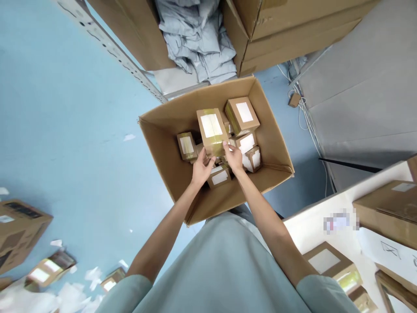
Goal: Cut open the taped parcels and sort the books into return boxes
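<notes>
Both of my hands grip a small taped cardboard box (203, 119) with a white label on top, inside a large open carton (163, 174). My left hand (201, 168) holds its near left corner, thumb and fingers closed on it. At the near right corner, my right hand (233, 157) pinches the same box. Around it in the carton lie several smaller labelled boxes: one larger box (236, 119) at the far right, a small box (186, 145) at the left, and another box (219, 177) just below my hands. What lies beneath the held box is partly hidden.
A metal shelf (114, 51) beyond the carton holds large cartons (302, 26) and grey plastic mailers (198, 39). To the right, a white table (342, 217) carries several boxes. Cables (306, 113) run along the floor. Paper scraps (71, 298) and boxes lie at lower left.
</notes>
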A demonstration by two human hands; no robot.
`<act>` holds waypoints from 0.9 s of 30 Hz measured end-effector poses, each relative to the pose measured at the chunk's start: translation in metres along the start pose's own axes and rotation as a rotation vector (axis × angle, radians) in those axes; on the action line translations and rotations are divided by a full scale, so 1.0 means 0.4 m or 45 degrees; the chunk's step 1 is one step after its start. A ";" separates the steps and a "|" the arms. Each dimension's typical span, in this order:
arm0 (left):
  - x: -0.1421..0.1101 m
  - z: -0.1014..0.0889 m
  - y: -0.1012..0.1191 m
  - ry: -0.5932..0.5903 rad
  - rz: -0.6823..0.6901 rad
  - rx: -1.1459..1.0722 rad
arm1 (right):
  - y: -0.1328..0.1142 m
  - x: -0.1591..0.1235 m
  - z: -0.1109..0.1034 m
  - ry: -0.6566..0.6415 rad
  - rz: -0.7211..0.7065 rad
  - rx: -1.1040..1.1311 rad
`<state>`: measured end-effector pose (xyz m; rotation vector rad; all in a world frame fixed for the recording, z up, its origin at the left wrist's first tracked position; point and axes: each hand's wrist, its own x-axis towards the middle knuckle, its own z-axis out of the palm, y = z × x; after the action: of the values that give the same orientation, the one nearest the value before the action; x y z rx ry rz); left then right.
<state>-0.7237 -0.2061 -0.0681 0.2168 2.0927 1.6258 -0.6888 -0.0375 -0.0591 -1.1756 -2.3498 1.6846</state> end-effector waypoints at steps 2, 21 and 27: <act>-0.086 0.010 0.036 -0.041 -0.027 -0.020 | -0.024 -0.068 -0.033 0.077 0.062 0.057; -0.779 0.474 0.258 -0.555 -0.154 -0.247 | 0.207 -1.046 -0.661 0.777 -0.158 0.092; -0.996 0.793 0.133 -0.949 0.007 0.158 | 0.581 -1.328 -0.789 0.885 0.135 0.154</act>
<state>-0.2390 -0.0763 0.0331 0.7424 1.5984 1.1581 -0.0462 -0.0596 0.0897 -1.5574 -1.7621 1.1453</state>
